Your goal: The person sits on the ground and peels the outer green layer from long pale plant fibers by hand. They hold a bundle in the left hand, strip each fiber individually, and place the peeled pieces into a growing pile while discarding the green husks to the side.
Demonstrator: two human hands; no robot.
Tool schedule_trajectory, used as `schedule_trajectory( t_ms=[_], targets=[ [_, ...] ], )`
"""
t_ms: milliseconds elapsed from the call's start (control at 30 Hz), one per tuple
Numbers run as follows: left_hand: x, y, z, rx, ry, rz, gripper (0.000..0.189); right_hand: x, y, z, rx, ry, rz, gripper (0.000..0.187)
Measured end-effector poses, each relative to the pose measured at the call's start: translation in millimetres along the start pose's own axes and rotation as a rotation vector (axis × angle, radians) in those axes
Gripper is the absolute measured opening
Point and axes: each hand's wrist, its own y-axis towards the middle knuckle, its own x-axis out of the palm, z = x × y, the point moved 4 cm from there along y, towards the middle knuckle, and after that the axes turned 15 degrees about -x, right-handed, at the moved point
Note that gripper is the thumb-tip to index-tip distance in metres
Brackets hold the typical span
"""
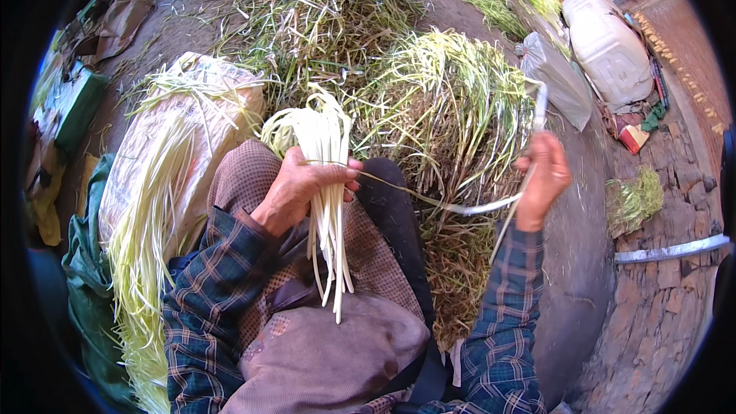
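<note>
My left hand (pixel 296 187) grips a bundle of pale, blanched leafy stalks (pixel 326 141) above my lap. The bundle's leafy tops droop over at its far end, and the pale stalk ends hang toward me. Across the bundle, by my left thumb, runs a thin, leaf-like strip (pixel 397 185). It sags to the right and rises, turning whiter, to my right hand (pixel 543 175). The fingers of that hand are closed on the strip, held out over the right side. A whitish bent end stands above the fist, slightly blurred, and a thin tail hangs below.
Left of my knee, a pale printed sack (pixel 192 92) bears a long heap of yellowish stalks (pixel 146 230). Ahead lie a pile of green leafy trimmings (pixel 322 11) and a heap of rooted stalks (pixel 454 103). At right are a plastic bag (pixel 555 80) and a white plastic container (pixel 609 46).
</note>
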Motion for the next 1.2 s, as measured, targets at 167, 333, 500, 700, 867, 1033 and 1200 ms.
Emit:
schedule_trajectory(
  t_ms=[167, 333, 500, 700, 867, 1033, 1200],
  targets=[
    [18, -1, -5, -0.026, -0.042, -0.088, 0.025, 104, -96, -38, 0.101, 0.202, -0.654, 0.018],
    [4, -6, 2, 0.02, -0.098, 0.002, 0.02, 108, -125, -48, 0.543, 0.454, -0.861, 0.016],
    [13, -7, -1, 0.073, -0.057, -0.097, 0.021, 87, -129, -45, 0.542, 0.282, -0.763, 0.015],
    [17, -11, -7, -0.008, -0.176, -0.137, 0.028, 87, -140, -42, 0.57, 0.41, -0.779, 0.014],
    [10, -8, -4, 0.014, -0.141, -0.072, 0.031, 49, -133, -45, 0.386, 0.34, -0.746, 0.016],
    [7, 0, -5, 0.086, -0.118, -0.024, 0.023, 25, -131, -72, -0.031, 0.108, -0.759, 0.012],
    [-10, 4, 7, 0.175, -0.181, 0.061, 0.018, -45, -146, -59, 0.43, 0.135, -0.608, 0.009]
  ],
)
